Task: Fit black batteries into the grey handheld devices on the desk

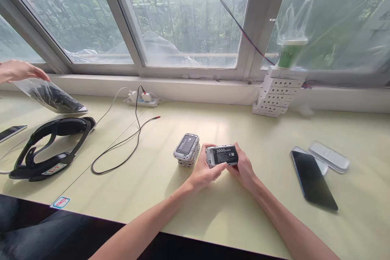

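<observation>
A small white-framed device (224,156) with a black battery marked 3000mAh faces up between my two hands, above the table. My left hand (203,172) grips its left end, with the thumb along the lower edge. Closed on the right end is my right hand (243,165). Just left of my left hand stands a stack of similar devices (186,150), the top one also showing its 3000mAh battery.
A black headset (51,146), a cable (137,134) and a power strip (143,101) lie left. Another person's hand (24,70) holds a bag of dark items (57,97). Right are a phone (313,178), white cases (329,156) and stacked boxes (274,91) under a cup (288,55).
</observation>
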`<state>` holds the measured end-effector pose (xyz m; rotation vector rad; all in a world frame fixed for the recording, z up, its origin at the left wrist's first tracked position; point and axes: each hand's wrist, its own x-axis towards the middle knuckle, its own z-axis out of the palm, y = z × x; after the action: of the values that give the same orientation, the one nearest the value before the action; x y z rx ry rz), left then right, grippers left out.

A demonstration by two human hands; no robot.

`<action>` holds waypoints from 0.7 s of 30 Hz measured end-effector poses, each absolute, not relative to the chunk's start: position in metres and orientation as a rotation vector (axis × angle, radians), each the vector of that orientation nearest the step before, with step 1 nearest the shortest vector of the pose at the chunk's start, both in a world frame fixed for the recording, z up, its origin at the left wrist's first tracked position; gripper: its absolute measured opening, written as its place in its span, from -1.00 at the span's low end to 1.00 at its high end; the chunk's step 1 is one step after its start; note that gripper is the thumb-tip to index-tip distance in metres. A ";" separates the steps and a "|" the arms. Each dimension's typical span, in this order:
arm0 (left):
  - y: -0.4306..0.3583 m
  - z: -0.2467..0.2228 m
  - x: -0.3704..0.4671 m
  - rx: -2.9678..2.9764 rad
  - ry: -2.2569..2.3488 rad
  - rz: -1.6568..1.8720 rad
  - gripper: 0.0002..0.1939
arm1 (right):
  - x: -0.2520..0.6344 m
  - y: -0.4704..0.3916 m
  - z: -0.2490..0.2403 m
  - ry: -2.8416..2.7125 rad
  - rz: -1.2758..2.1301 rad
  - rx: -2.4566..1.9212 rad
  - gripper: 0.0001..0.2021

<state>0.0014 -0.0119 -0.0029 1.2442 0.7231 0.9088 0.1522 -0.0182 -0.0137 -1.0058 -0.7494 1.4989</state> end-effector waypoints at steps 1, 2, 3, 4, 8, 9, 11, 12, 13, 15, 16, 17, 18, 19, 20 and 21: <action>-0.012 -0.003 0.001 1.246 0.724 0.906 -0.45 | 0.152 -0.018 -0.014 -0.753 1.497 -1.009 -0.51; -0.012 -0.003 0.001 1.248 0.725 0.903 -0.45 | 0.152 -0.018 -0.015 -0.757 1.495 -1.010 -0.50; -0.012 -0.003 0.001 1.248 0.726 0.901 -0.45 | 0.153 -0.017 -0.016 -0.763 1.493 -1.009 -0.50; -0.012 -0.002 0.001 1.247 0.727 0.898 -0.45 | 0.153 -0.017 -0.017 -0.769 1.491 -1.005 -0.50; -0.013 -0.001 0.001 1.245 0.733 0.892 -0.45 | 0.153 -0.016 -0.020 -0.780 1.486 -0.996 -0.51; -0.013 -0.001 0.001 1.243 0.735 0.891 -0.45 | 0.153 -0.016 -0.020 -0.778 1.484 -0.995 -0.51; -0.013 -0.001 0.001 1.242 0.739 0.894 -0.46 | 0.152 -0.016 -0.020 -0.777 1.481 -0.993 -0.51; -0.014 -0.001 0.001 1.243 0.740 0.895 -0.46 | 0.152 -0.016 -0.020 -0.778 1.482 -0.992 -0.51; -0.014 -0.001 0.002 1.244 0.741 0.896 -0.46 | 0.152 -0.016 -0.020 -0.779 1.481 -0.991 -0.51; -0.014 -0.001 0.002 1.247 0.744 0.896 -0.46 | 0.152 -0.016 -0.020 -0.767 1.477 -0.999 -0.51; -0.014 -0.001 0.002 1.247 0.747 0.896 -0.46 | 0.152 -0.016 -0.020 -0.755 1.474 -1.006 -0.52; -0.014 0.000 0.002 1.247 0.751 0.897 -0.45 | 0.152 -0.016 -0.020 -0.742 1.470 -1.016 -0.52; -0.014 0.000 0.003 1.246 0.757 0.898 -0.45 | 0.152 -0.016 -0.020 -0.731 1.466 -1.022 -0.52; -0.014 0.001 0.003 1.244 0.762 0.900 -0.45 | 0.152 -0.016 -0.020 -0.725 1.465 -1.023 -0.53; -0.014 0.001 0.003 1.245 0.766 0.903 -0.44 | 0.152 -0.016 -0.020 -0.727 1.468 -1.020 -0.52; -0.015 0.001 0.003 1.246 0.767 0.904 -0.44 | 0.152 -0.016 -0.020 -0.733 1.470 -1.014 -0.52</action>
<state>0.0031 -0.0146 0.0013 1.2458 0.7674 0.9037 0.1516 -0.0155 -0.0202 -1.0141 -0.7330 1.4701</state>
